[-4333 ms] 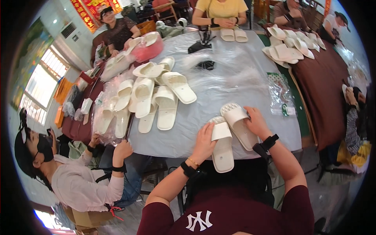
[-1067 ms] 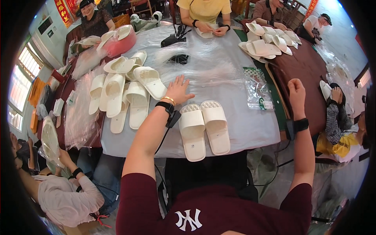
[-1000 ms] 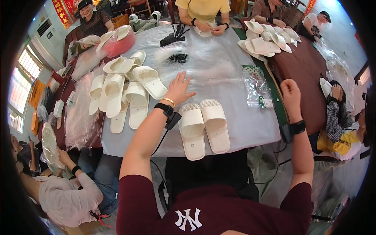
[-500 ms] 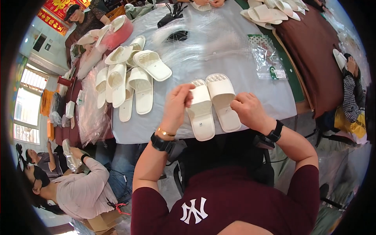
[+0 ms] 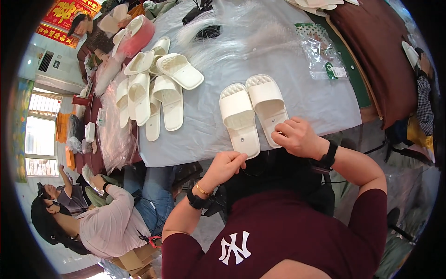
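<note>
A pair of cream slippers lies side by side at the near table edge, heels toward me. At the heel of the left slipper (image 5: 238,114) is my left hand (image 5: 226,168), with thumb and fingers pinched together at the sole's rim. A fine curved line shows just below those fingertips, too thin to identify. My right hand (image 5: 298,138) is closed beside the heel of the right slipper (image 5: 268,102), partly covering it. Whatever either set of fingers pinches is hidden or too small to make out.
Several cream slippers (image 5: 168,95) lie piled to the left. A bundle of clear strands (image 5: 246,35) spreads over the far middle of the grey-covered table (image 5: 209,125). A clear plastic bag (image 5: 320,53) lies at right. A co-worker in a pale top (image 5: 109,221) sits at left.
My left hand has come down and toward me, from beside the left slipper's strap to its heel. My right hand stays near the right slipper's heel. The whole view has shifted slightly.
</note>
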`<state>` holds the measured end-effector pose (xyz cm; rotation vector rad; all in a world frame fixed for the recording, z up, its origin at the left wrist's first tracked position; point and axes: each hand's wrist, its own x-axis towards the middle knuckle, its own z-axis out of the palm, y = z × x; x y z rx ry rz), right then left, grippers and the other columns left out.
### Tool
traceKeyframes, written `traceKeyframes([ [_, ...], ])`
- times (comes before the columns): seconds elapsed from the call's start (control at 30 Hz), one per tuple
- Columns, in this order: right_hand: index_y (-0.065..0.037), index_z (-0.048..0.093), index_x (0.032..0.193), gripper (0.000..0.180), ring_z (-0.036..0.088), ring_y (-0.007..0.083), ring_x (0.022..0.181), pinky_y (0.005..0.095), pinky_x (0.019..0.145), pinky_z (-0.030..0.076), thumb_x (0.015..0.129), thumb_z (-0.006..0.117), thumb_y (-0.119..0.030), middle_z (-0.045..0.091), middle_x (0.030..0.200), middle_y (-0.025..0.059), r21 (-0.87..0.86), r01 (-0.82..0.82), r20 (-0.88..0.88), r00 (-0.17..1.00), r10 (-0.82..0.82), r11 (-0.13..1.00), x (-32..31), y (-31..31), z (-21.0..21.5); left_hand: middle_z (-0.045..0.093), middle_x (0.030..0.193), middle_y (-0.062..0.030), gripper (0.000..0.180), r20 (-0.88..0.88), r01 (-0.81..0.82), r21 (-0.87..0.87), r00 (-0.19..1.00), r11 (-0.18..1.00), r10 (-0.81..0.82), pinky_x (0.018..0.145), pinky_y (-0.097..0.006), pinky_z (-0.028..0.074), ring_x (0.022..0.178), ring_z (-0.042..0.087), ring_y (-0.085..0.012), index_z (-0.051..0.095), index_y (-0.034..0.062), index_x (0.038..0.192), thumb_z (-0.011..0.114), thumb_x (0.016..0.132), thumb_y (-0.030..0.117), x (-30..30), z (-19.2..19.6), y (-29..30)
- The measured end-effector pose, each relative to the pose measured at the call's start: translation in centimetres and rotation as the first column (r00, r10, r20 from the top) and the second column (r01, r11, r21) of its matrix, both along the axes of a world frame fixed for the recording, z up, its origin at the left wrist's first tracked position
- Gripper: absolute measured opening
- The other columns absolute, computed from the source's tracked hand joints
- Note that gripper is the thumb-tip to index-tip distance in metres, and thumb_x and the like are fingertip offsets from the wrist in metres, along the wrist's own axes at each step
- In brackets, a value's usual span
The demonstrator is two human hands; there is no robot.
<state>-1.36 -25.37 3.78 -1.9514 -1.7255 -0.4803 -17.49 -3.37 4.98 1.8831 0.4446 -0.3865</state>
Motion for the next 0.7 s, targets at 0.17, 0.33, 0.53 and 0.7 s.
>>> traceKeyframes([
  [0.17, -0.011, 0.055, 0.086, 0.012, 0.057, 0.0176, 0.073, 0.0298, 0.066, 0.044, 0.074, 0.059, -0.013, 0.057, 0.082, 0.0024, -0.030, -0.001, -0.011, 1.000, 0.001, 1.000, 0.1, 0.1, -1.1, 0.055, 0.055, -0.0006, 0.042, -0.126, 0.104, -0.080, 0.985, 0.991, -0.114, 0.049, -0.026, 0.039, 0.051, 0.050, -0.0084, 0.066, 0.0012, 0.070, 0.054, 0.093, 0.034, 0.2, -1.3, 0.0],
  [0.33, -0.011, 0.054, 0.083, 0.011, 0.057, 0.0183, 0.072, 0.0316, 0.064, 0.044, 0.074, 0.058, -0.011, 0.054, 0.078, 0.0028, -0.064, 0.060, -0.018, 0.998, -0.061, 0.996, 1.0, 0.5, -2.0, 0.051, 0.055, 0.0022, 0.039, -0.148, -0.013, -0.103, 0.989, 0.995, -0.002, 0.047, -0.023, 0.034, 0.050, 0.045, -0.0060, 0.065, 0.0035, 0.069, 0.055, 0.093, 0.032, 2.3, -1.2, 1.1],
  [0.53, -0.010, 0.052, 0.081, 0.011, 0.058, 0.0203, 0.069, 0.0326, 0.062, 0.044, 0.072, 0.058, -0.007, 0.052, 0.075, 0.0037, -0.029, 0.209, 0.035, 0.978, -0.208, 0.978, 3.7, 2.9, -2.5, 0.055, 0.053, -0.0049, 0.043, 0.186, -0.179, 0.160, 0.971, 0.971, 0.149, 0.048, -0.028, 0.038, 0.049, 0.050, -0.0111, 0.066, -0.0006, 0.071, 0.055, 0.094, 0.034, 5.2, -3.7, 3.5],
  [0.7, -0.009, 0.055, 0.087, 0.014, 0.059, 0.0205, 0.072, 0.0328, 0.063, 0.045, 0.073, 0.058, -0.007, 0.056, 0.080, 0.0043, 0.045, 0.272, -0.014, 0.962, -0.271, 0.961, 3.6, 3.3, -2.9, 0.055, 0.059, -0.0222, 0.052, 0.327, -0.221, 0.496, 0.943, 0.840, 0.055, 0.051, -0.041, 0.041, 0.053, 0.051, -0.0387, 0.060, -0.0041, 0.068, 0.057, 0.092, 0.042, 4.9, -2.3, 2.4],
])
